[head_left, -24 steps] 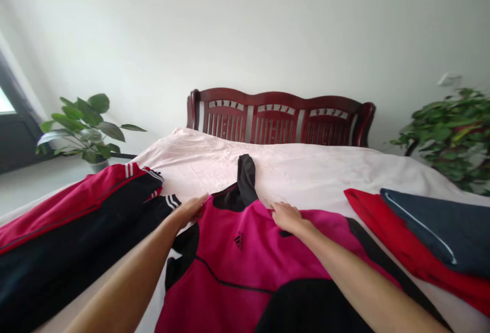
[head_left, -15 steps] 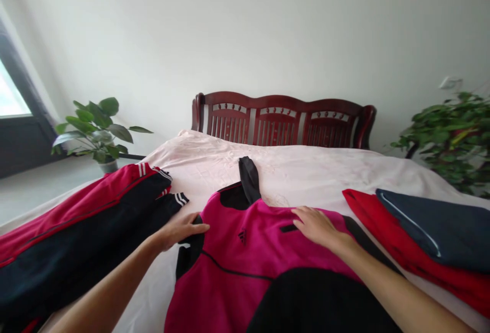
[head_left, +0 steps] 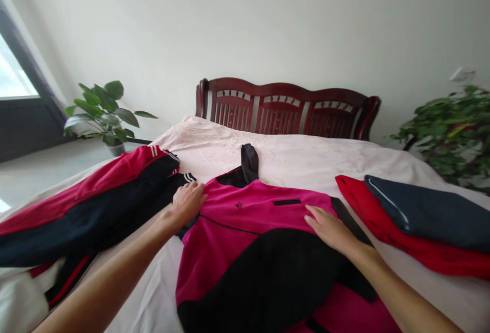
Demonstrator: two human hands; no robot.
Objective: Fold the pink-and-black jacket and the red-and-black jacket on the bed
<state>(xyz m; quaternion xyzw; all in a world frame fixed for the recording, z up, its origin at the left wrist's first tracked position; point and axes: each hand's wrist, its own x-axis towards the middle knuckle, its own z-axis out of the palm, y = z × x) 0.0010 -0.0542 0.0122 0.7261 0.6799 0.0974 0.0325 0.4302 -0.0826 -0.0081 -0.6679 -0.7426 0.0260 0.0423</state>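
A pink and black zip-neck jacket (head_left: 225, 256) lies spread in front of me, its dark collar (head_left: 250, 163) pointing away. My left hand (head_left: 189, 203) rests on the left shoulder edge, fingers extended over the cloth and holding nothing I can see. Flat on the right part of the chest, beside a black strip, lies my right hand (head_left: 328, 226) with its fingers apart. A black panel or sleeve covers much of the jacket's lower front.
Red and navy striped clothing (head_left: 115, 205) lies to the left. At right sit a folded red garment (head_left: 383, 215) and a navy one (head_left: 432, 213) on top. The pale bedsheet (head_left: 306, 162) reaches the wooden headboard (head_left: 279, 108). Plants (head_left: 109, 111) flank the bed.
My left hand has turned inward onto the shoulder edge, and the dark sleeve beneath it shows less. My right hand has shifted off the black chest strip toward the jacket's right side.
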